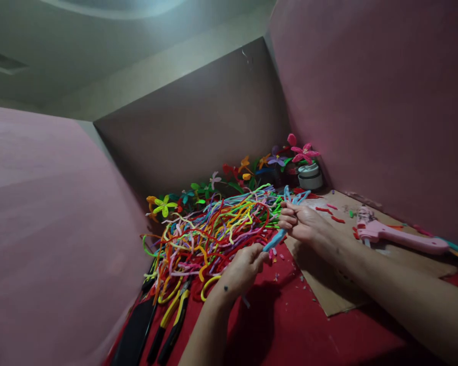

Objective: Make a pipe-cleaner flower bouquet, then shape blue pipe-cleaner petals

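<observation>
A bundle of blue fuzzy stems (275, 240) is being held above the red table (275, 315), pinched between the left hand's (242, 269) fingertips and gripped in the curled right hand (299, 222), while a multicoloured pile (213, 229) is being borne toward the table's left edge and a pink glue gun (400, 236) by the cardboard (316, 284)

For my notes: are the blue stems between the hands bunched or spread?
Bunched: the blue stems form one narrow bundle between left hand and right hand. Beyond the right hand, blue strands splay apart.
</observation>
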The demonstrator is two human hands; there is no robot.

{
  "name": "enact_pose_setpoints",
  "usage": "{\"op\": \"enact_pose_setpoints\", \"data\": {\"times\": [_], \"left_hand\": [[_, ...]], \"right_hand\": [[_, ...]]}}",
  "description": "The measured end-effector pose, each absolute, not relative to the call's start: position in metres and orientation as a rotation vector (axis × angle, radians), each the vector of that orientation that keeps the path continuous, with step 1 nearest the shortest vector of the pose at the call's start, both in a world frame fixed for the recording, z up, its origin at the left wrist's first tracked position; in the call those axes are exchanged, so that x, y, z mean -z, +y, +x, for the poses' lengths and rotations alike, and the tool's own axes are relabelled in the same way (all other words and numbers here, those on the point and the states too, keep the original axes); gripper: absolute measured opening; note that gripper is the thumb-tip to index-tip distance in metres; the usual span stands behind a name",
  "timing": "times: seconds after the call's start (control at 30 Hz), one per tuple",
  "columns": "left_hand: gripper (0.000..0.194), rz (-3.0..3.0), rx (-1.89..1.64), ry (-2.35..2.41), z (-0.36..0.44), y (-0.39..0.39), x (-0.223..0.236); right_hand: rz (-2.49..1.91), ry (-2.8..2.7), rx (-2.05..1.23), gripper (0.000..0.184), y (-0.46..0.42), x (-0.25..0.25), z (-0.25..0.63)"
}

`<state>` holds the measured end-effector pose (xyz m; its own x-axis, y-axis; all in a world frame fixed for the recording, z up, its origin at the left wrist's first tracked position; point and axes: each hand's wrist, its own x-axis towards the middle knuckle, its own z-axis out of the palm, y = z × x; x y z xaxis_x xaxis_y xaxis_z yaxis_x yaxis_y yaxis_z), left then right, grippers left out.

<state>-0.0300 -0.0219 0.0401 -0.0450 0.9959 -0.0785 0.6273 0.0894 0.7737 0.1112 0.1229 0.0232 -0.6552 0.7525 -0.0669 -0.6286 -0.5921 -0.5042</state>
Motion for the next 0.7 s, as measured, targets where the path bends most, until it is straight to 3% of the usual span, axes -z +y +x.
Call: {"op": "enact_pose_setpoints", "data": {"times": [0.03,0.13,0.23,0.47,0.6,0.7], "left_hand": [[0.03,1.608,-0.746,1.726,-0.03,-0.023,-0.041],[0.029,1.572,-0.75,1.688,-0.033,-0.023,-0.043],[0.027,1.438,-0.796,1.7,-0.037,-0.02,-0.04],[0.023,1.373,-0.852,1.712,-0.045,-0.018,-0.032],[0.03,1.352,-0.897,1.605,-0.048,-0.021,-0.034],[0.036,1.331,-0.949,1.582,-0.051,-0.021,-0.036]], "right_hand": [[-0.339,-0.553,-2.242,0.012,0.122,-0.024,0.112],[-0.297,-0.457,-2.246,0.021,0.115,-0.031,0.113],[-0.366,-0.404,-2.219,0.016,0.103,-0.035,0.11],[-0.579,-0.868,-2.206,0.01,0.089,-0.022,0.103],[-0.554,-0.866,-2.166,0.022,0.09,-0.022,0.103],[-0.549,-0.796,-2.15,0.02,0.094,-0.023,0.102]]}}
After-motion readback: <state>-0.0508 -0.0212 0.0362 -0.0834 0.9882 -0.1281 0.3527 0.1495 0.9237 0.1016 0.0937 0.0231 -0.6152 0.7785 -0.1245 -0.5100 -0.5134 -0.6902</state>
